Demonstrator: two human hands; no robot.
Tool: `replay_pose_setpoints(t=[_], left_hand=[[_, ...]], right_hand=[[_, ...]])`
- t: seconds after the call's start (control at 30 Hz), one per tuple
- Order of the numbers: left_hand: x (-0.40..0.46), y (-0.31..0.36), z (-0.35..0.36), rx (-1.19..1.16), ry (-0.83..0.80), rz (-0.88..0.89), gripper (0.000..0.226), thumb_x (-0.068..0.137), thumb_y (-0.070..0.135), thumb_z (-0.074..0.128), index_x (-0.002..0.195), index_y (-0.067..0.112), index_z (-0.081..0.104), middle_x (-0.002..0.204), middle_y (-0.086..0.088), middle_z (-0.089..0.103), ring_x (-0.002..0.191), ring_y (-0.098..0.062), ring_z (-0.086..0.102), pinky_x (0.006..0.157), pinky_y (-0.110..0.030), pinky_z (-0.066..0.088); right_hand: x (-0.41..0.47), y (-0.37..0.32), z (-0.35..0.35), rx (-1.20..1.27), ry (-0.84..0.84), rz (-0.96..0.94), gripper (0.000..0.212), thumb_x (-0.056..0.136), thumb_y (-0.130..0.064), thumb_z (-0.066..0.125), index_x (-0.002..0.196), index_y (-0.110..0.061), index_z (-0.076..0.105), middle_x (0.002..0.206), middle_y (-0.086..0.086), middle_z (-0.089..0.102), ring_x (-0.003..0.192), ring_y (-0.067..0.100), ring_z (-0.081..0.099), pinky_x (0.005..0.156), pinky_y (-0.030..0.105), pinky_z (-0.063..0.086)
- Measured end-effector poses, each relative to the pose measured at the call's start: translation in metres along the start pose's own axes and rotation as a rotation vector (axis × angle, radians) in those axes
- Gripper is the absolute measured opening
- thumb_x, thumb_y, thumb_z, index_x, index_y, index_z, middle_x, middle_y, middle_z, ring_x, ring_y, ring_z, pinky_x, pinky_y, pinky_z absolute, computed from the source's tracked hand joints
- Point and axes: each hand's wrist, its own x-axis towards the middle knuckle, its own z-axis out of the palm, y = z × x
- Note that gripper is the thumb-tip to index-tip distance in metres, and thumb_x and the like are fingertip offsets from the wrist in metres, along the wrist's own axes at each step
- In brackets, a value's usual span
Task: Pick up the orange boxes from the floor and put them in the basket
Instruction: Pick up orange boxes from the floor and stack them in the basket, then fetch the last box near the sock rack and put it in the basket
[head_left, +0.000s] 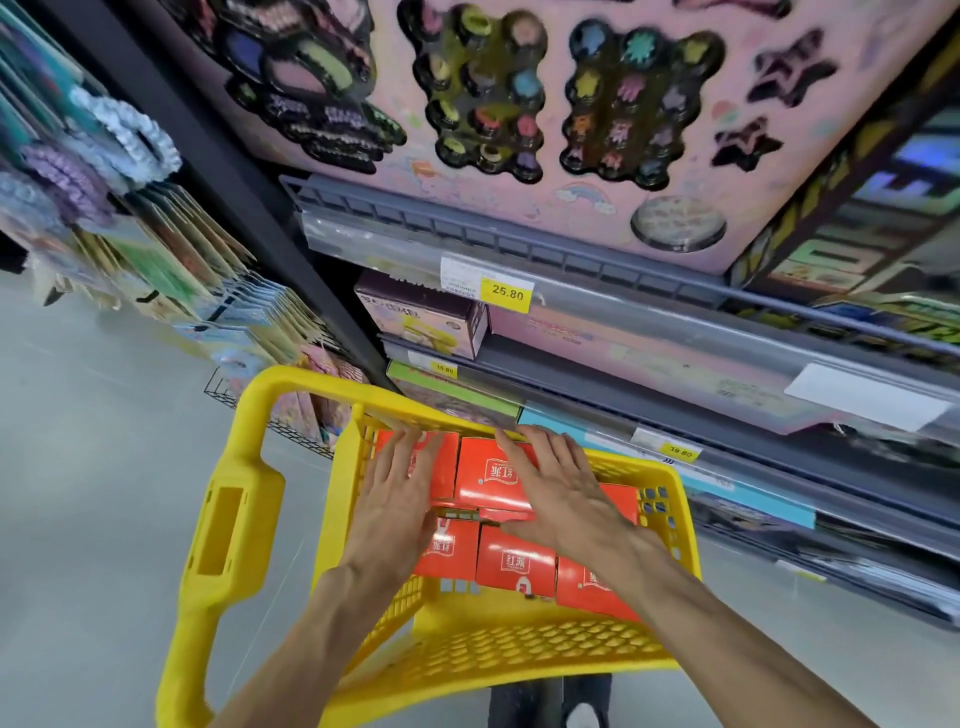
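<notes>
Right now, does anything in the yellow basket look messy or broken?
Nothing looks broken or spilled. The orange boxes sit in fairly neat rows inside the yellow basket. Both hands, left and right, lie flat on top of them.

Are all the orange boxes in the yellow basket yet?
Nearly, it seems. Several orange boxes already sit packed inside the yellow basket. The left hand and right hand lie open and flat on the top boxes, settling them in place. No orange box shows on the visible grey floor, though the view misses much of it.
</notes>
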Motion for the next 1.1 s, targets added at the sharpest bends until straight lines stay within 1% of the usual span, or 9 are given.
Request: replay_pose_setpoints(t=[0.1, 0.3, 0.37, 0.47, 0.6, 0.73, 0.83, 1.0, 1.1], left_hand=[[-0.006, 0.021, -0.021, 0.021, 0.033, 0.083, 0.090, 0.080, 0.027, 0.077, 0.151, 0.023, 0.023, 0.153, -0.007, 0.034, 0.147, -0.028, 0.022, 0.117, -0.046, 0.029], [-0.016, 0.115, -0.092, -0.002, 0.041, 0.365, 0.084, 0.086, 0.039, 0.071, 0.153, 0.023, 0.023, 0.159, -0.003, 0.026, 0.148, -0.024, 0.019, 0.122, -0.043, 0.019], [-0.024, 0.160, -0.116, 0.018, 0.033, 0.500, 0.085, 0.086, 0.045, 0.068, 0.154, 0.024, 0.022, 0.159, -0.003, 0.026, 0.149, -0.023, 0.018, 0.122, -0.042, 0.017], [-0.041, 0.236, -0.153, 0.035, 0.012, 0.699, 0.086, 0.082, 0.048, 0.068, 0.152, 0.025, 0.025, 0.159, -0.003, 0.028, 0.147, -0.025, 0.021, 0.121, -0.042, 0.019], [-0.070, 0.356, -0.198, -0.009, 0.028, 0.964, 0.087, 0.081, 0.049, 0.071, 0.152, 0.020, 0.029, 0.157, -0.006, 0.032, 0.146, -0.030, 0.026, 0.120, -0.044, 0.024], [-0.100, 0.479, -0.223, 0.009, 0.045, 1.203, 0.083, 0.086, 0.055, 0.064, 0.152, 0.018, 0.030, 0.157, -0.009, 0.032, 0.147, -0.030, 0.026, 0.119, -0.045, 0.023], [-0.131, 0.567, -0.224, 0.046, 0.082, 1.408, 0.085, 0.083, 0.058, 0.063, 0.150, 0.017, 0.031, 0.151, -0.013, 0.042, 0.141, -0.034, 0.036, 0.118, -0.045, 0.028], [-0.217, 0.716, -0.208, 0.013, 0.024, 1.591, 0.086, 0.081, 0.068, 0.044, 0.148, 0.015, 0.039, 0.148, -0.015, 0.047, 0.137, -0.036, 0.043, 0.114, -0.047, 0.032], [-0.274, 0.799, -0.189, -0.007, -0.021, 1.674, 0.086, 0.082, 0.063, 0.050, 0.151, 0.016, 0.033, 0.156, -0.010, 0.035, 0.145, -0.030, 0.029, 0.118, -0.041, 0.019]], right_hand=[[-0.027, 0.005, -0.025, 0.051, 0.011, 0.070, 0.106, 0.082, -0.064, 0.063, 0.157, -0.027, -0.002, 0.161, 0.006, 0.009, 0.150, 0.025, 0.004, 0.123, 0.049, 0.006], [-0.142, 0.033, -0.110, 0.010, 0.088, 0.235, 0.092, 0.081, -0.075, 0.039, 0.156, -0.028, 0.015, 0.157, -0.001, 0.029, 0.150, 0.022, 0.013, 0.123, 0.046, 0.008], [-0.197, 0.037, -0.146, 0.007, 0.153, 0.314, 0.092, 0.081, -0.076, 0.038, 0.156, -0.027, 0.017, 0.157, -0.002, 0.031, 0.150, 0.023, 0.014, 0.122, 0.042, 0.007], [-0.285, 0.036, -0.196, -0.012, 0.234, 0.448, 0.097, 0.074, -0.079, 0.030, 0.156, -0.026, 0.021, 0.156, -0.001, 0.034, 0.149, 0.023, 0.020, 0.120, 0.040, 0.012], [-0.417, 0.043, -0.244, -0.096, 0.397, 0.660, 0.089, 0.080, -0.071, 0.052, 0.152, -0.023, 0.030, 0.147, 0.001, 0.045, 0.139, 0.027, 0.038, 0.116, 0.043, 0.027], [-0.553, 0.044, -0.276, -0.117, 0.530, 0.884, 0.083, 0.075, -0.071, 0.048, 0.143, -0.024, 0.039, 0.133, 0.003, 0.054, 0.123, 0.029, 0.050, 0.105, 0.048, 0.041], [-0.654, 0.039, -0.287, -0.135, 0.639, 1.018, 0.076, 0.076, -0.068, 0.051, 0.136, -0.022, 0.046, 0.128, 0.004, 0.058, 0.118, 0.030, 0.055, 0.100, 0.046, 0.046], [-0.817, 0.040, -0.276, -0.156, 0.706, 1.255, 0.086, 0.080, -0.072, 0.052, 0.148, -0.022, 0.035, 0.141, 0.003, 0.051, 0.129, 0.028, 0.049, 0.104, 0.042, 0.042], [-0.907, 0.039, -0.266, -0.161, 0.726, 1.386, 0.091, 0.080, -0.075, 0.044, 0.153, -0.021, 0.030, 0.150, 0.004, 0.043, 0.139, 0.027, 0.038, 0.111, 0.042, 0.032]])
